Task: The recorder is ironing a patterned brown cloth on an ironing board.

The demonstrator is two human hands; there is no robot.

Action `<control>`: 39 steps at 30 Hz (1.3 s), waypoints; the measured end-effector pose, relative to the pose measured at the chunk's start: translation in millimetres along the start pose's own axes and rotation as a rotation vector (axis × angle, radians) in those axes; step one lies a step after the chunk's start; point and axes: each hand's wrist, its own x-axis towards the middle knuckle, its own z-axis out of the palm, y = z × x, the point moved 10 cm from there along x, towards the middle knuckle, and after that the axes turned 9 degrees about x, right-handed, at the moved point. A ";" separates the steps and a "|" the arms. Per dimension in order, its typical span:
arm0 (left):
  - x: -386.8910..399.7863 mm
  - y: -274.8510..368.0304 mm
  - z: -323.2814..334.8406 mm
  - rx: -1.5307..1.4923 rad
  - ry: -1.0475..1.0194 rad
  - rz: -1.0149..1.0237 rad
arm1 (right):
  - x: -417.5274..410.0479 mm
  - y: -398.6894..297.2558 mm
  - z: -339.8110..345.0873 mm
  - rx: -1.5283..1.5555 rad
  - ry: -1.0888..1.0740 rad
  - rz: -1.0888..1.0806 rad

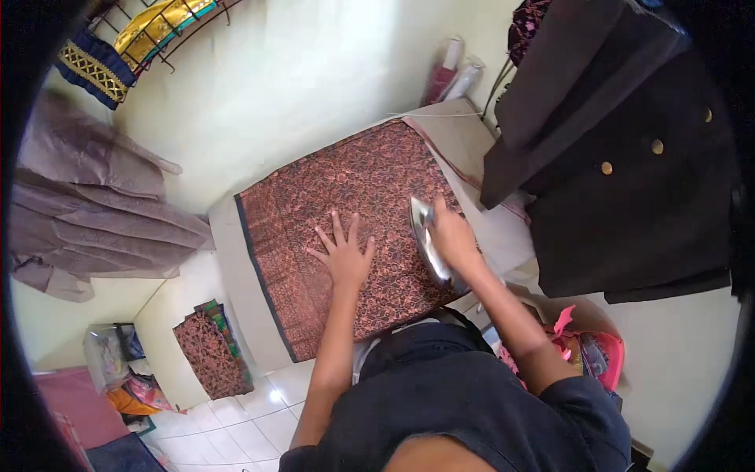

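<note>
A reddish-brown and black patterned cloth [371, 171] lies spread over a table with a pale cover [259, 330]. My left hand [345, 253] rests flat on the cloth, fingers spread, holding nothing. Farther right, my right hand [454, 239] grips the handle of a clothes iron [427, 245]. The iron's shiny metal body sits on the right part of the cloth, its tip pointing away from me. My fingers hide most of the handle.
Folded patterned cloths [212, 354] lie left of the table. A dark jacket with gold buttons [637, 159] hangs at right, a sheer mauve garment [100, 206] at left. Rolls [451, 76] stand behind the table. Near my right elbow is a pink basket [613, 354] with items.
</note>
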 end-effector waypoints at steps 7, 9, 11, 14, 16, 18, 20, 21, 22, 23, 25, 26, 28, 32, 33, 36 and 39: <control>-11.3 65.3 -7.4 -0.079 0.139 0.067 | -9.3 21.7 -14.9 0.042 0.122 0.127; -21.6 79.1 2.8 -0.050 0.066 0.113 | 11.2 17.3 -15.6 0.045 0.173 0.129; -23.5 83.2 8.0 0.018 0.092 0.131 | 27.2 18.4 -12.6 0.026 0.156 0.126; -23.7 80.8 7.5 0.016 0.073 0.131 | 10.8 13.4 -10.4 0.016 0.134 0.078; -23.5 77.5 6.4 0.016 0.076 0.141 | -18.6 12.8 -9.4 0.014 0.106 0.079; -26.0 63.7 5.3 -0.037 0.089 0.148 | -45.2 9.8 -22.3 0.050 0.092 0.083; -30.8 50.1 9.7 -0.019 0.023 0.134 | -45.5 19.1 -27.2 0.023 0.101 0.100; -34.2 46.1 4.3 -0.020 0.025 0.134 | -46.0 25.6 -32.6 -0.005 0.123 0.132; -38.3 39.0 1.9 -0.003 0.012 0.114 | -38.3 26.6 -35.6 0.012 0.165 0.111; -42.3 31.0 1.2 0.014 -0.001 0.095 | -28.3 27.1 -36.5 0.012 0.166 0.110; -51.6 15.3 3.2 0.027 0.083 0.109 | -11.1 23.6 -44.5 0.017 0.203 0.139; -56.2 12.1 -0.8 0.018 0.103 0.116 | -4.1 28.5 -42.9 -0.026 0.191 0.120; -61.4 -7.4 -3.9 0.008 0.102 0.101 | -14.1 23.6 -32.0 -0.014 0.142 0.124; -72.7 -56.3 -2.4 0.014 0.074 0.029 | -66.8 -14.6 -7.6 0.034 0.008 0.120; -74.9 -64.4 -2.6 0.010 0.069 0.033 | -74.1 -20.4 -0.5 0.049 -0.039 0.109; -82.2 -89.7 -5.0 0.050 0.067 -0.005 | -57.6 -40.9 19.0 0.034 -0.063 0.101; -81.8 -93.1 -5.4 0.046 0.101 0.001 | -12.7 -61.2 30.8 0.046 -0.024 0.058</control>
